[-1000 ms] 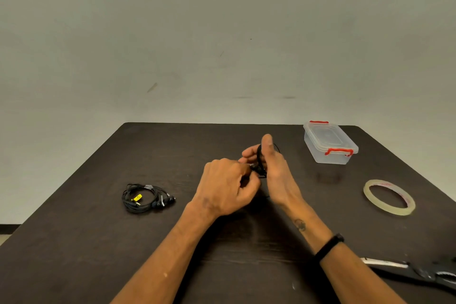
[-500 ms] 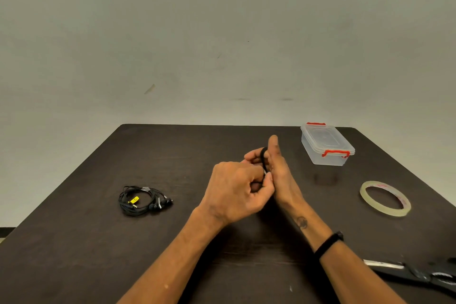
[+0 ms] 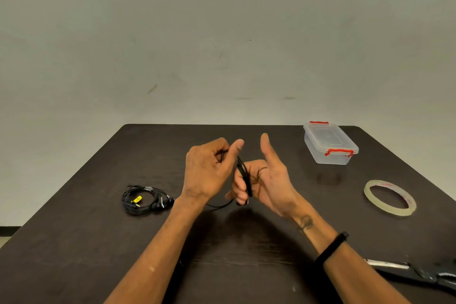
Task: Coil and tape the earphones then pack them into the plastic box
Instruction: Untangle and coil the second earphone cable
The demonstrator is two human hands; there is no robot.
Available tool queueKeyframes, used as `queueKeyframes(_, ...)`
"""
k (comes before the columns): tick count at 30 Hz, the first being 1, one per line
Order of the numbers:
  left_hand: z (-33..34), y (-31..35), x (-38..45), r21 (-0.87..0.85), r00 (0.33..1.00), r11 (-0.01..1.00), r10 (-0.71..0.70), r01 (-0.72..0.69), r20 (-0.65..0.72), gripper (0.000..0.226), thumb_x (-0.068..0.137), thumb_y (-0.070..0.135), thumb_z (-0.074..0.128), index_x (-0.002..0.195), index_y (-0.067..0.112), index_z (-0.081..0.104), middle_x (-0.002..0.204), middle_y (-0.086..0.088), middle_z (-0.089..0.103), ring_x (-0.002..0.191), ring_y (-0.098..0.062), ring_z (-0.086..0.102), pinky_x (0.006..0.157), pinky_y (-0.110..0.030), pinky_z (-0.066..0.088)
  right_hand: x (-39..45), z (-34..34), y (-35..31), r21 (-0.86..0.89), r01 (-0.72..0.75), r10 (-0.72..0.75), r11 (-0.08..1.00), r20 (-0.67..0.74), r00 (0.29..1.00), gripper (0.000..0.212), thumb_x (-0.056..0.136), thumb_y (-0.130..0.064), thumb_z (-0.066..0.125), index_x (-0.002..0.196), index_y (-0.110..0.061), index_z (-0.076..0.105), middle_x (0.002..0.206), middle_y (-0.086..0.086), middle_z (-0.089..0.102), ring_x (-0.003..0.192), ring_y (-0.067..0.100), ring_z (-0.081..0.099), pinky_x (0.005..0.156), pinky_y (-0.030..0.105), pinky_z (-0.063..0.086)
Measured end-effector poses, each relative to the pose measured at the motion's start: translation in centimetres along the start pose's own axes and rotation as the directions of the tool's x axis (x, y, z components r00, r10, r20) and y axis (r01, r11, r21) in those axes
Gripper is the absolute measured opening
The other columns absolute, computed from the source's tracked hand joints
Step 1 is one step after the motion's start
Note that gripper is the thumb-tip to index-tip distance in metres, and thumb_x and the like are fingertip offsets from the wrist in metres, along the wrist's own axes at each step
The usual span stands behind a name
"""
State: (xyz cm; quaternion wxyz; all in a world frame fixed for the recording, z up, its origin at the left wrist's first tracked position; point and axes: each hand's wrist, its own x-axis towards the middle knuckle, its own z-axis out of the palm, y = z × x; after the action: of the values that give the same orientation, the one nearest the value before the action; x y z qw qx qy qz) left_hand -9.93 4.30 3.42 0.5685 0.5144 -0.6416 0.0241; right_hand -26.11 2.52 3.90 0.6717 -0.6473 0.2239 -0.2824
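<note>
Above the middle of the dark table (image 3: pixel 74 242), black earphone cable (image 3: pixel 244 175) is looped round the curled fingers of my right hand (image 3: pixel 266 180), whose thumb points up. My left hand (image 3: pixel 209 170) pinches the cable's free part just left of it; a slack strand hangs down between the hands. A second black earphone bundle (image 3: pixel 145 201) with a yellow tag lies coiled on the table to the left. The clear plastic box (image 3: pixel 329 143) with red clips stands lidded at the far right. A roll of clear tape (image 3: pixel 389 197) lies flat to the right.
Black-handled scissors (image 3: pixel 419 273) lie at the near right edge, blades pointing left. A plain grey wall rises behind the table's far edge.
My hands drew apart and rose a little. The left hand pulled the cable up and leftwards, and the right hand turned its palm toward me with the loops on its fingers.
</note>
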Motion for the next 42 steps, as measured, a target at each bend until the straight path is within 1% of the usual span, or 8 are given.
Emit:
queueKeyframes(6,1.0,-0.8,-0.4,-0.127,0.976,0.974,-0.169,0.186,0.135,0.062,0.104,0.056,0.054,0.061,0.011,0.048,0.051,0.002,0.042,0.051,-0.009,0.038,0.053,-0.035,0.035,-0.2,0.5,-1.2,0.365,-0.019,-0.001,0.931,0.053,0.999,0.082,0.09,-0.091,0.015,0.067,-0.015,0.035,0.052,0.005,0.024,0.049,0.025,0.021,0.069,0.043,0.044)
queueKeyframes(11,3.0,-1.1,-1.8,-0.238,0.928,0.925,-0.22,0.297,0.301,0.055,0.101,0.059,0.045,0.081,0.014,0.069,0.072,-0.01,0.072,0.072,-0.035,0.069,0.065,-0.053,0.054,-0.6,0.3,-1.9,0.643,0.039,-0.117,0.764,0.078,0.99,0.076,0.09,-0.09,0.03,0.067,-0.018,0.032,0.052,0.003,0.02,0.047,0.02,0.019,0.061,0.039,0.039)
queueKeyframes(15,3.6,-0.8,-2.4,-0.089,0.869,0.946,-0.247,0.313,0.428,0.03,0.098,0.034,0.05,0.072,0.025,0.063,0.06,0.005,0.064,0.058,-0.01,0.062,0.06,-0.038,0.044,-0.9,-0.7,-2.2,0.69,0.214,-0.18,0.691,-0.123,0.976,0.082,0.088,-0.091,0.032,0.076,-0.011,0.046,0.062,0.005,0.036,0.056,0.022,0.035,0.073,0.04,0.048)
queueKeyframes(20,4.1,0.5,-3.2,0.132,0.84,0.986,-0.154,0.1,0.52,0.054,0.105,0.051,0.039,0.066,0.016,0.052,0.057,-0.004,0.058,0.061,-0.029,0.058,0.066,-0.044,0.05,-0.6,-2.3,-1.8,0.57,0.423,-0.226,0.704,-0.384,0.895,0.089,0.086,-0.09,0.037,0.095,-0.004,0.06,0.082,0.015,0.055,0.074,0.03,0.055,0.102,0.052,0.048)
queueKeyframes(25,3.5,1.8,-3.2,0.173,0.878,0.963,0.103,-0.205,0.468,0.051,0.105,0.044,0.046,0.059,0.023,0.041,0.046,0.005,0.04,0.046,-0.021,0.039,0.054,-0.036,0.039,-0.1,-2.9,-1.0,0.217,0.347,-0.219,0.912,-0.457,0.862,0.085,0.096,-0.079,0.022,0.094,-0.004,0.062,0.087,0.026,0.065,0.079,0.036,0.066,0.086,0.047,0.052)
queueKeyframes(30,1.7,2.0,-1.8,0.19,0.954,0.955,0.179,-0.227,0.239,0.05,0.106,0.05,0.048,0.066,0.02,0.06,0.051,0.01,0.056,0.045,-0.011,0.05,0.05,-0.034,0.047,0.0,-2.0,-0.4,-0.029,0.084,-0.089,0.996,-0.326,0.941,0.09,0.086,-0.088,0.025,0.089,-0.005,0.061,0.085,0.02,0.064,0.079,0.028,0.061,0.073,0.031,0.052)
queueKeyframes(35,0.2,1.3,-0.6,0.249,0.986,0.954,0.166,-0.166,0.018,0.057,0.103,0.051,0.06,0.057,0.021,0.044,0.044,0.013,0.043,0.041,-0.009,0.041,0.047,-0.019,0.03,-0.4,-1.0,-0.5,-0.126,-0.046,0.029,0.991,-0.13,0.991,0.099,0.089,-0.084,0.015,0.084,0.002,0.064,0.071,0.023,0.059,0.066,0.032,0.058,0.087,0.056,0.051)
queueKeyframes(42,-0.8,0.4,0.0,0.285,0.987,0.947,0.158,-0.15,-0.004,0.057,0.103,0.054,0.055,0.058,0.024,0.035,0.045,0.009,0.03,0.041,-0.012,0.029,0.048,-0.02,0.02,-0.3,-0.5,-0.8,-0.171,-0.181,0.199,0.968,0.099,0.975,0.096,0.091,-0.086,0.012,0.073,-0.003,0.056,0.056,0.012,0.046,0.047,0.026,0.044,0.091,0.054,0.056)
